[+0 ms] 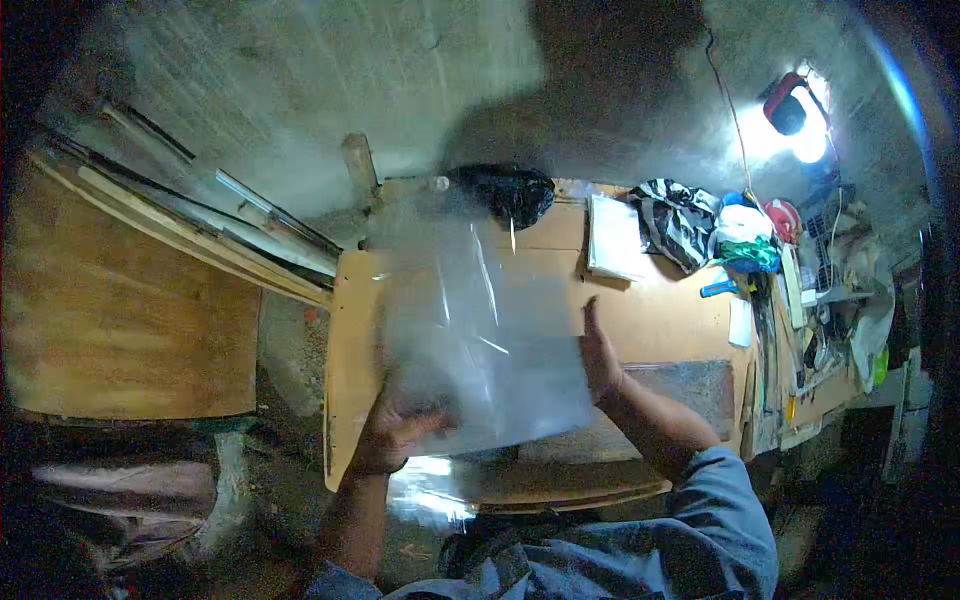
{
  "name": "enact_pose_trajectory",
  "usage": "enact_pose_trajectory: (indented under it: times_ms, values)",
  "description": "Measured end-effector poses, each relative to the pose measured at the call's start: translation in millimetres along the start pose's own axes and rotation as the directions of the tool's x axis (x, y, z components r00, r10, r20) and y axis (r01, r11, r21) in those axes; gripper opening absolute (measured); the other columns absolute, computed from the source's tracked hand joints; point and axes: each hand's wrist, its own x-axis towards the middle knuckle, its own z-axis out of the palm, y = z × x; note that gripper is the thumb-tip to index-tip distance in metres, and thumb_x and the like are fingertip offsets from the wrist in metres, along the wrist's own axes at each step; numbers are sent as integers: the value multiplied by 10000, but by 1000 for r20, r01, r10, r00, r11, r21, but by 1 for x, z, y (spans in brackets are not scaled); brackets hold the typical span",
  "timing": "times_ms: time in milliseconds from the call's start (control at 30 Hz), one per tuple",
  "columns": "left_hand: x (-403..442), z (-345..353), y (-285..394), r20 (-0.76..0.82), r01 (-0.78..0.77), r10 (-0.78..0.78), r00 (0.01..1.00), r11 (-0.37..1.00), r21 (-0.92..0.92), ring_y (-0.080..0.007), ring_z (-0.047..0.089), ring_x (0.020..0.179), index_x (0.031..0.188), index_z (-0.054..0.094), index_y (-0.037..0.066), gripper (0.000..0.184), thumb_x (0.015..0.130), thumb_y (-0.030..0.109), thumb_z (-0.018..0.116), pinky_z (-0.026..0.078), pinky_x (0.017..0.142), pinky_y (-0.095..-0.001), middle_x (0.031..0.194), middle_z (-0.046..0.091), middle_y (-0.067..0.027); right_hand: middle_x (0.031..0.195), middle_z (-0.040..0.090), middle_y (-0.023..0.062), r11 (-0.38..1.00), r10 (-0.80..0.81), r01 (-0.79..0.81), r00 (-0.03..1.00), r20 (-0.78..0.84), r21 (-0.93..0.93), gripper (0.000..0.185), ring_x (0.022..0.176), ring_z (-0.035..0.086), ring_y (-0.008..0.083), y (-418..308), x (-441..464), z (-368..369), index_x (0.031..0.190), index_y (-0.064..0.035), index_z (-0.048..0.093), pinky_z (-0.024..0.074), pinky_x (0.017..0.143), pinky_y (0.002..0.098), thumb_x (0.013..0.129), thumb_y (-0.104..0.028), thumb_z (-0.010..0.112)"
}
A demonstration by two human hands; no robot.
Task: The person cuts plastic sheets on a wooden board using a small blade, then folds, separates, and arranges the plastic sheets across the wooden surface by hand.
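Note:
A translucent plastic sheet, or a stack of such sheets, (490, 350) is held up above the work table, blurred by motion, with bright streaks of reflected light on it. At its lower left corner, my left hand (405, 425) is closed on the plastic, its fingers partly seen through or over it. My right hand (598, 355) is at the sheet's right edge with the fingers stretched upward. It looks open, and whether its palm presses on the edge is hard to tell.
On the wooden table (670, 310) are a pile of white sheets (613, 238), a striped plastic bag (675, 222), a blue tool (718, 288) and a dark flat board (685, 395). A black bag (510, 195) lies at the back. A wooden panel (130, 300) stands left; a lamp (808, 140) shines right.

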Motion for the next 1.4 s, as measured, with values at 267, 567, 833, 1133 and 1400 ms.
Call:
enact_pose_trajectory:
  times_ms: [267,567,833,1133,1400]
  values:
    - [10,-11,-60,-42,-55,73,996,943,330,-241,370,1275,1448,196,63,961,675,64,767,288,1059,-399,1423,339,-110,1324,484,150,747,-13,-97,987,-161,-657,651,1118,531,230,29,-12,-16,1411,-78,322,453,921,356,848,-203,624]
    - [-4,-10,-23,-229,-114,102,968,993,-37,-261,590,992,1462,76,105,894,814,232,679,456,881,-369,1287,469,-174,1173,611,93,714,-263,340,940,215,-612,656,941,616,180,-34,36,21,1404,-80,307,519,821,331,845,-132,647]
    - [-46,-18,-54,-300,-52,35,953,997,-49,-247,630,923,1467,32,112,890,845,227,658,501,770,-327,1122,585,-170,1240,510,169,308,-673,252,739,-23,-918,655,1036,548,251,-120,141,-46,1433,-68,221,461,885,348,877,-49,566]
    - [-121,-29,-141,-483,85,313,818,765,638,-288,535,1094,1300,458,39,557,809,195,669,423,917,-401,1208,558,-186,1124,557,144,504,-708,424,702,-79,-752,475,970,548,163,-23,22,-70,1361,-71,372,466,855,277,909,-40,516]
    - [-106,19,-156,-358,303,396,846,195,933,-385,195,1367,1386,390,197,616,838,360,621,217,992,-647,1479,276,-133,1019,634,109,580,-564,241,808,-170,-778,328,929,591,155,86,-126,-68,1177,6,549,488,829,279,849,23,554]
